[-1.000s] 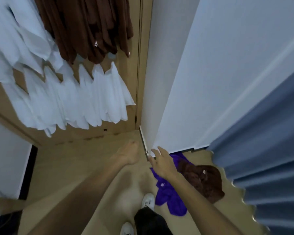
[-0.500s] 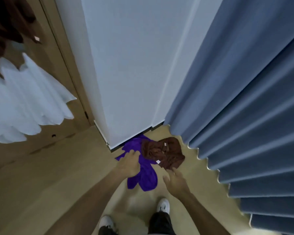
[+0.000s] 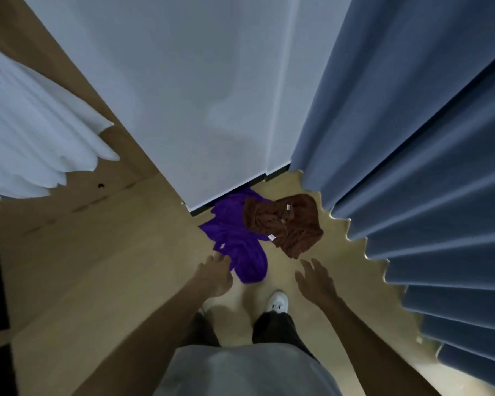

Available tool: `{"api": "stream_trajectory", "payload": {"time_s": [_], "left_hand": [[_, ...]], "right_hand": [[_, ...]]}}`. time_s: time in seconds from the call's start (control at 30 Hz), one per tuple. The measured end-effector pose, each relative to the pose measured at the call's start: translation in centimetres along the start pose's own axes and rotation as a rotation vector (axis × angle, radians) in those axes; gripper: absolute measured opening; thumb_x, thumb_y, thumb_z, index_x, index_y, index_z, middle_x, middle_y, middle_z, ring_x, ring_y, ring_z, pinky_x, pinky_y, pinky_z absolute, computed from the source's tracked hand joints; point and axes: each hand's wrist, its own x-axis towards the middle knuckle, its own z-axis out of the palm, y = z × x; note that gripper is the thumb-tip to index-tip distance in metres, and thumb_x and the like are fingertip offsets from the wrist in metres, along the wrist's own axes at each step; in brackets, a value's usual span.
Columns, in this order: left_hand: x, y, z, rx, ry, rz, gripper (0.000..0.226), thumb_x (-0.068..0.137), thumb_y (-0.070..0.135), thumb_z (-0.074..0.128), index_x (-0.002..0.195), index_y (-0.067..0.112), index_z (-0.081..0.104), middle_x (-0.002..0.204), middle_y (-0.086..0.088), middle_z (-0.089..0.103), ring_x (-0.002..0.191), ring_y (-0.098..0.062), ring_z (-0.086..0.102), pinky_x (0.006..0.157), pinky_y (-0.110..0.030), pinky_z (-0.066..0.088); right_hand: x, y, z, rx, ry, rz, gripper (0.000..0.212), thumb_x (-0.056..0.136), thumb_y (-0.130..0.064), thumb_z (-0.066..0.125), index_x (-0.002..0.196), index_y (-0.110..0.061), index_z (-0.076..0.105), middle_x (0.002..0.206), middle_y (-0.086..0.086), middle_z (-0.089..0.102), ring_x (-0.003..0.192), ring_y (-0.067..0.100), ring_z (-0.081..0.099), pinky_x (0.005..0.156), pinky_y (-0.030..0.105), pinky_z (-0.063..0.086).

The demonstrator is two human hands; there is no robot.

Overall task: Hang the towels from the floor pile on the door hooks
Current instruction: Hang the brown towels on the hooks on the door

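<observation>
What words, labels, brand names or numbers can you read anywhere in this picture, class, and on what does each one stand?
No text can be read anywhere in the picture.
Brown towel: small pale tags, too small and blurred to read.
Purple towel: one small pale tag, also too blurred to read.
White shoe: faint marks on the toe, not legible.

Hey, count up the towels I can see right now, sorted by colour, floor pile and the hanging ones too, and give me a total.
Purple towel, on the floor: 1
Brown towel, on the floor, overlapping the purple one: 1
White towels, hanging at the left: overlapping folds, cannot be told apart, at least 1
Total: 2 on the floor, plus the white hanging ones
</observation>
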Motion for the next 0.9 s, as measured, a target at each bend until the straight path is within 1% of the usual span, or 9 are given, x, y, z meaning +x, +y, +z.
{"api": "stream_trajectory", "payload": {"time_s": [0.17, 0.3, 0.4, 0.47, 0.57, 0.7, 0.8, 0.87, 0.9], "left_hand": [[2.2, -0.2, 2.1, 0.012, -0.049, -0.034, 0.043, 0.095, 0.022, 0.040, 0.137, 0.012, 0.037, 0.139, -0.010, 0.039, 0.128, -0.028, 0.038, 0.103, -0.041, 0.036], [5.3, -1.9, 3.8, 0.043, -0.152, -0.028, 0.045, 0.095, 0.024, 0.041, 0.138, 0.013, 0.036, 0.143, -0.008, 0.034, 0.131, -0.027, 0.034, 0.102, -0.041, 0.038], [10.2, -4.0, 4.9, 0.071, -0.203, -0.017, 0.044, 0.095, 0.025, 0.039, 0.137, 0.016, 0.035, 0.140, -0.006, 0.035, 0.131, -0.025, 0.035, 0.101, -0.039, 0.038], [14.4, -5.5, 6.1, 0.097, -0.239, 0.017, 0.043, 0.095, 0.025, 0.038, 0.138, 0.016, 0.034, 0.140, -0.004, 0.035, 0.130, -0.024, 0.034, 0.103, -0.038, 0.037], [21.7, -7.6, 8.0, 0.110, -0.309, 0.057, 0.043, 0.096, 0.024, 0.037, 0.138, 0.016, 0.033, 0.141, -0.005, 0.034, 0.129, -0.025, 0.034, 0.103, -0.039, 0.034], [32.3, -9.5, 10.1, 0.090, -0.260, 0.090, 0.031, 0.093, 0.019, 0.039, 0.123, 0.010, 0.045, 0.130, -0.010, 0.044, 0.121, -0.028, 0.041, 0.098, -0.038, 0.035], [39.5, -10.3, 11.2, -0.080, -0.214, 0.108, 0.037, 0.091, 0.012, 0.043, 0.128, 0.006, 0.046, 0.126, -0.012, 0.048, 0.120, -0.029, 0.045, 0.098, -0.040, 0.040], [43.6, -11.1, 12.0, -0.155, -0.177, 0.126, 0.041, 0.091, 0.010, 0.045, 0.132, 0.009, 0.044, 0.128, -0.010, 0.047, 0.119, -0.025, 0.045, 0.097, -0.035, 0.040], [45.1, -11.9, 12.5, -0.180, -0.160, 0.131, 0.041, 0.092, 0.010, 0.045, 0.132, 0.010, 0.044, 0.126, -0.008, 0.047, 0.116, -0.022, 0.046, 0.093, -0.031, 0.040]], "right_hand": [[3.9, -0.6, 1.3, 0.034, -0.155, -0.026, 0.050, 0.099, -0.036, 0.036, 0.146, -0.018, 0.028, 0.157, 0.009, 0.016, 0.141, 0.030, 0.023, 0.110, 0.041, 0.028], [8.1, -1.9, 4.0, 0.087, -0.241, -0.004, 0.051, 0.099, -0.034, 0.038, 0.146, -0.019, 0.026, 0.158, 0.007, 0.012, 0.141, 0.028, 0.021, 0.110, 0.041, 0.029], [12.8, -2.4, 6.9, 0.131, -0.281, 0.032, 0.051, 0.098, -0.028, 0.039, 0.146, -0.020, 0.026, 0.157, 0.006, 0.014, 0.140, 0.029, 0.024, 0.109, 0.041, 0.030], [16.8, -2.6, 8.9, 0.158, -0.278, 0.080, 0.051, 0.097, -0.024, 0.042, 0.146, -0.019, 0.027, 0.156, 0.007, 0.018, 0.138, 0.029, 0.027, 0.108, 0.041, 0.032], [23.7, -3.1, 12.4, 0.223, -0.243, 0.167, 0.049, 0.098, -0.025, 0.042, 0.145, -0.017, 0.028, 0.153, 0.007, 0.023, 0.135, 0.029, 0.031, 0.106, 0.040, 0.033], [33.7, -4.0, 17.7, 0.301, -0.232, 0.182, 0.050, 0.098, -0.027, 0.040, 0.145, -0.016, 0.029, 0.151, 0.009, 0.028, 0.134, 0.031, 0.033, 0.109, 0.044, 0.033], [41.3, -4.6, 21.7, 0.366, -0.248, 0.177, 0.053, 0.097, -0.027, 0.043, 0.146, -0.012, 0.030, 0.149, 0.014, 0.034, 0.135, 0.035, 0.034, 0.111, 0.045, 0.032], [46.6, -5.1, 24.2, 0.386, -0.255, 0.150, 0.052, 0.095, -0.023, 0.046, 0.144, -0.010, 0.034, 0.150, 0.015, 0.034, 0.137, 0.033, 0.034, 0.113, 0.042, 0.030], [49.2, -5.5, 25.3, 0.393, -0.245, 0.134, 0.050, 0.094, -0.022, 0.047, 0.142, -0.010, 0.039, 0.149, 0.015, 0.035, 0.136, 0.032, 0.035, 0.113, 0.040, 0.030]]}}
